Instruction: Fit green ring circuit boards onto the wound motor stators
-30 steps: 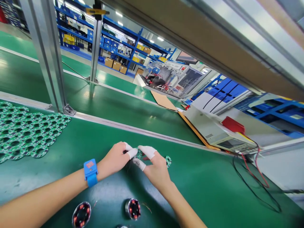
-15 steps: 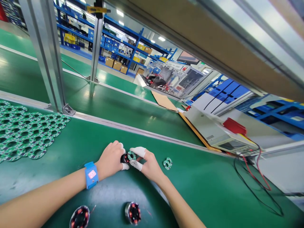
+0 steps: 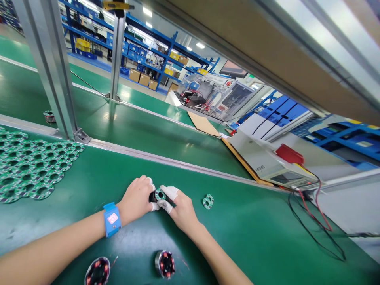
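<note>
My left hand [image 3: 137, 199] and my right hand [image 3: 179, 207] meet over the green table mat [image 3: 252, 225], both with white finger cots. Together they pinch a small black round part with a green ring-shaped circuit board [image 3: 159, 194] on top of it. A blue wrist strap [image 3: 112, 219] sits on my left wrist. A loose green double-ring board [image 3: 208, 201] lies just right of my right hand. Two round wound coil parts lie near me, one [image 3: 97, 271] at the left and another [image 3: 164, 263] beside it.
A large panel of green ring boards [image 3: 26, 168] lies at the far left. A metal post [image 3: 50, 71] and rail [image 3: 166, 160] border the table behind. A beige instrument [image 3: 267, 164] with red and black leads [image 3: 314, 221] stands at the right. Shelving fills the background.
My hands lowered the green ring board onto the black round part and drew slightly closer together. The camera shifted a little; another coil part came into view behind the post.
</note>
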Demonstrator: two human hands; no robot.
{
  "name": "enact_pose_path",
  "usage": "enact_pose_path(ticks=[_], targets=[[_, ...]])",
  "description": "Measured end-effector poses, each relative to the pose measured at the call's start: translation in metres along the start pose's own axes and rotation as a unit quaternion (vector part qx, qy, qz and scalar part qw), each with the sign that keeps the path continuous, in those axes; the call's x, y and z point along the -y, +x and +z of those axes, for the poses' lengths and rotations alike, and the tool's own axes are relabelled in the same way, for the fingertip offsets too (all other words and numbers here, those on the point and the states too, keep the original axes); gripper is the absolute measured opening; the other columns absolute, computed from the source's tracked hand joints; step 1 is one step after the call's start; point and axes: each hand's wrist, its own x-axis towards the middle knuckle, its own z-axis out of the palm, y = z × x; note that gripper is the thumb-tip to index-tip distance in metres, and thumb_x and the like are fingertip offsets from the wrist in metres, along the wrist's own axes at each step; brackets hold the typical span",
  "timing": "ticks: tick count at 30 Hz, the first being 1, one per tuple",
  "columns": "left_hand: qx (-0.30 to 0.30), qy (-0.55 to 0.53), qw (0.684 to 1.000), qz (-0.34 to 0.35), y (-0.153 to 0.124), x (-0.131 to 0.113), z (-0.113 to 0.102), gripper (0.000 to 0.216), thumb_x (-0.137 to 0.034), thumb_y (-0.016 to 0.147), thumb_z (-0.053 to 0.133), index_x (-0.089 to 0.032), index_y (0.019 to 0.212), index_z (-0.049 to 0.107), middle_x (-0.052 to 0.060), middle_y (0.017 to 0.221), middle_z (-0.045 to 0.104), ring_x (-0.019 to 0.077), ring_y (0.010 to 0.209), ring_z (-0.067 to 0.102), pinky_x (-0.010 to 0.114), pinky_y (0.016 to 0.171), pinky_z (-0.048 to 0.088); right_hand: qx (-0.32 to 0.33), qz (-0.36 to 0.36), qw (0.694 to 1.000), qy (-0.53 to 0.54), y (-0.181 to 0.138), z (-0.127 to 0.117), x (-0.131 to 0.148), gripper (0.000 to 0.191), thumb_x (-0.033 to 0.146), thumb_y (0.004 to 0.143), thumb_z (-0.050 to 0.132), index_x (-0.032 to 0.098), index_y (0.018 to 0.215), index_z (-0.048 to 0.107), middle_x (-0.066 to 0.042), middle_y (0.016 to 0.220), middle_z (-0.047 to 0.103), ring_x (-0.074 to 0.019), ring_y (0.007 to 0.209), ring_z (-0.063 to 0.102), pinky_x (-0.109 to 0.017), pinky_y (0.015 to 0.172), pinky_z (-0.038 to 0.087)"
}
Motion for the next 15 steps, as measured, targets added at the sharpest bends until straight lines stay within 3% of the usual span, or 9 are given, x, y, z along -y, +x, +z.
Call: enact_pose_path(ticks=[4, 11, 15], targets=[[0.002, 0.006, 1.000, 0.001, 0.0007, 0.0005, -0.0004, 0.024, -0.037, 0.070, 0.071, -0.015, 0.075, 0.060, 0.005, 0.084, 0.057, 0.0213, 0.082, 0.049, 0.032, 0.069, 0.037, -0.012, -0.001, 1.000, 0.020, -0.0016, 0.0040, -0.0007, 0.041, 0.043, 0.092, 0.044, 0.017, 0.119, 0.058, -0.013, 0.101, 0.066, -0.0236, 0.090, 0.062, -0.035, 0.076, 0.053], [0.009, 0.011, 1.000, 0.003, 0.0010, 0.0002, -0.0016, 0.026, -0.040, 0.071, 0.070, -0.016, 0.074, 0.060, 0.005, 0.083, 0.057, 0.0215, 0.082, 0.050, 0.032, 0.068, 0.037, 0.022, 0.012, 0.999, 0.040, 0.0020, 0.0001, -0.0040, 0.039, 0.044, 0.090, 0.046, 0.021, 0.120, 0.057, -0.012, 0.105, 0.065, -0.0241, 0.095, 0.061, -0.036, 0.080, 0.051], [0.009, 0.005, 1.000, 0.004, 0.0009, 0.0006, -0.0010, 0.028, -0.042, 0.070, 0.070, -0.016, 0.077, 0.062, 0.004, 0.083, 0.057, 0.0216, 0.082, 0.050, 0.033, 0.068, 0.036, 0.030, 0.014, 0.999, 0.025, 0.0024, -0.0024, -0.0030, 0.042, 0.045, 0.091, 0.044, 0.017, 0.117, 0.060, -0.014, 0.103, 0.066, -0.0254, 0.091, 0.062, -0.037, 0.076, 0.052]])
